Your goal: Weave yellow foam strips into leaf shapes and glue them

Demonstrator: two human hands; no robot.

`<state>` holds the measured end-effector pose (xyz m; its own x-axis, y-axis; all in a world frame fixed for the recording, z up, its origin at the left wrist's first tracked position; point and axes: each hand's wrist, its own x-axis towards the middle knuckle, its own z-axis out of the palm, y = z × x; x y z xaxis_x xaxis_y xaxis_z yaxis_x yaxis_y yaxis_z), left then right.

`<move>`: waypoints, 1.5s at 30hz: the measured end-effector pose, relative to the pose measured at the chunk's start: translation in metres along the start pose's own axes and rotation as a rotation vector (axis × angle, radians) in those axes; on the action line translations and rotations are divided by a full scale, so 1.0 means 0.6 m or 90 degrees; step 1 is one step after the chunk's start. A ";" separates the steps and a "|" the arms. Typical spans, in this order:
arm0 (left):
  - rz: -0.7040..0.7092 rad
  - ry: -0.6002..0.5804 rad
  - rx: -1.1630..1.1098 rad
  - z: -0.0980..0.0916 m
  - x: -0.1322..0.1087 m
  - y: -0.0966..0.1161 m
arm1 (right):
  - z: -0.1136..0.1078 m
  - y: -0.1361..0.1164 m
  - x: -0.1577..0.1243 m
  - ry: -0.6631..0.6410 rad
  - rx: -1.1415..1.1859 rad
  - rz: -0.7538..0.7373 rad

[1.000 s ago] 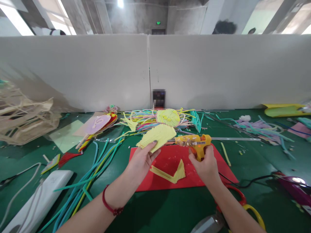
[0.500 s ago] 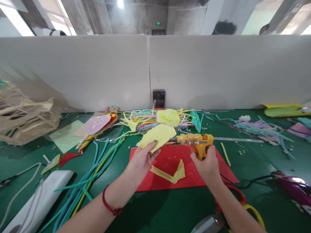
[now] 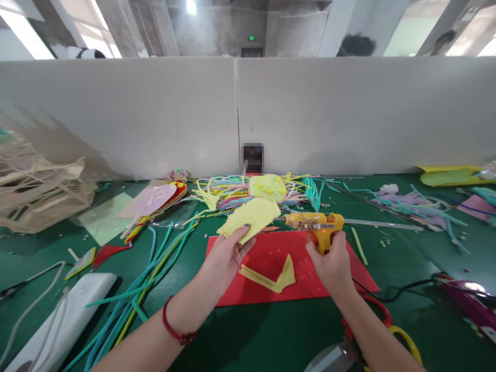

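Between the thumb and fingers of my left hand (image 3: pixel 228 252) is a pale yellow ridged oval piece (image 3: pixel 253 216), held above the red sheet (image 3: pixel 310 289). My right hand (image 3: pixel 331 263) grips the handle of a yellow glue gun (image 3: pixel 323 227). Its nozzle points left, close to the oval's right edge, and a clear glue stick (image 3: pixel 383 224) sticks out behind. A bent yellow strip (image 3: pixel 271 281) lies on the red sheet between my hands. Past the oval, another yellow ridged oval (image 3: pixel 268 187) rests on a bundle of colourful strands (image 3: pixel 232 188).
Blue and green strands (image 3: pixel 127 289) and a white power strip (image 3: pixel 70 320) lie at the left. Large scissors (image 3: pixel 337 356) are at the lower right, near a purple tool (image 3: pixel 465 299). A grey partition (image 3: pixel 155 113) stands behind the green table (image 3: pixel 232 341).
My right hand and the glue gun have shifted slightly right, so the nozzle sits a bit farther from the oval. My left hand has barely moved.
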<state>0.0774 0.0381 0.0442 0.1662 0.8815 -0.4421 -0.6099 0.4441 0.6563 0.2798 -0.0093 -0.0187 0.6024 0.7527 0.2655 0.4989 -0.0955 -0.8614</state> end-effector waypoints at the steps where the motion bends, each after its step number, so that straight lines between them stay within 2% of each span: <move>1: -0.001 -0.001 0.000 0.000 0.000 0.000 | -0.001 0.000 0.000 0.002 -0.002 0.006; 33: -0.013 0.014 -0.003 0.004 -0.002 0.002 | -0.005 0.000 0.008 0.039 -0.017 -0.010; 39: -0.012 0.027 0.023 0.007 -0.004 0.004 | -0.003 0.003 0.008 0.019 -0.008 0.007; 45: 0.000 0.001 0.004 0.001 -0.001 0.002 | -0.001 0.007 0.012 0.023 -0.048 0.017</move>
<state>0.0769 0.0381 0.0458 0.1650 0.8813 -0.4429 -0.6050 0.4451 0.6602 0.2863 -0.0048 -0.0201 0.6382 0.7249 0.2593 0.5271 -0.1659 -0.8334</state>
